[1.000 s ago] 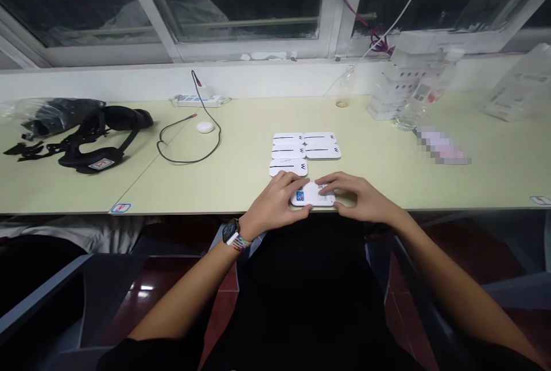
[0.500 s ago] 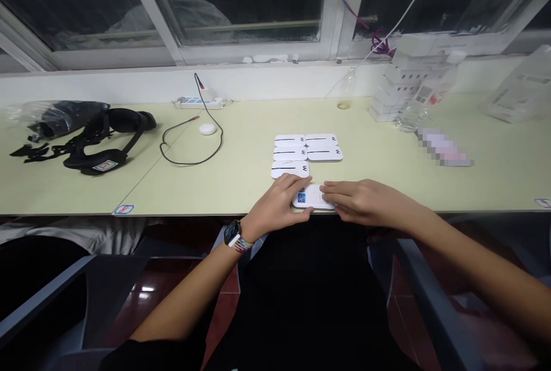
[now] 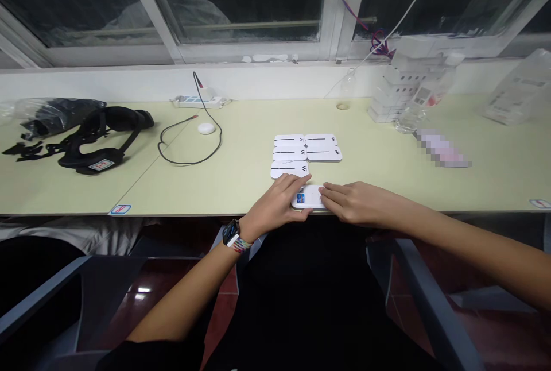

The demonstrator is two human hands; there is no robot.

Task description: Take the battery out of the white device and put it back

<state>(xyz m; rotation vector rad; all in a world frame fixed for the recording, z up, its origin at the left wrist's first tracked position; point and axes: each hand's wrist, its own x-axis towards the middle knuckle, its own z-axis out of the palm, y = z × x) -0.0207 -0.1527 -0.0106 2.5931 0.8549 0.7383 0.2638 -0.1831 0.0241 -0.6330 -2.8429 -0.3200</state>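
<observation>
A flat white rounded slab (image 3: 313, 197) with a small blue sticker lies at the table's front edge; its exact kind I cannot make out. My left hand (image 3: 279, 201) grips the slab's left end, thumb along the near side and fingers over the far side. Pressed together, the fingers of my right hand (image 3: 355, 201) rest on its right end and hide that part. Just beyond my left hand, several similar white slabs (image 3: 289, 169) with a black line and a "W" mark lie in close rows.
At left are a black headset (image 3: 94, 158), a black cable (image 3: 185, 163), a white round case (image 3: 206, 128) and a power strip (image 3: 200, 102). White boxes (image 3: 387, 95), a clear bottle (image 3: 407, 121) and a blurred-out pink item (image 3: 443, 148) stand or lie at right.
My right hand's fingers have drawn closer together on the slab's right end. My left hand and the rows of slabs stay as they were; the view shifts slightly.
</observation>
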